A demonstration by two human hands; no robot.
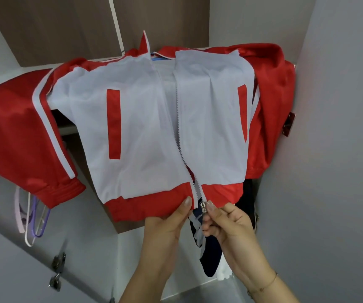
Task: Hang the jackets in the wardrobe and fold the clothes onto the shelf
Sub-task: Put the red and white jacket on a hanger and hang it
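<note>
A red and white track jacket [145,127] hangs inside the wardrobe on a blue hanger [158,59], mostly hidden under the collar. Its front zip is open almost to the hem. My left hand [169,219] grips the red hem band just left of the zip. My right hand [226,221] pinches the metal zip slider [203,207] at the bottom of the zip. Both red sleeves hang out to the sides.
Behind the jacket hangs a dark navy garment [211,259] with white stripes. Several empty pastel hangers [31,217] dangle at lower left. The grey wardrobe door [340,149] stands open on the right, another door with metal hinges [58,270] on the left.
</note>
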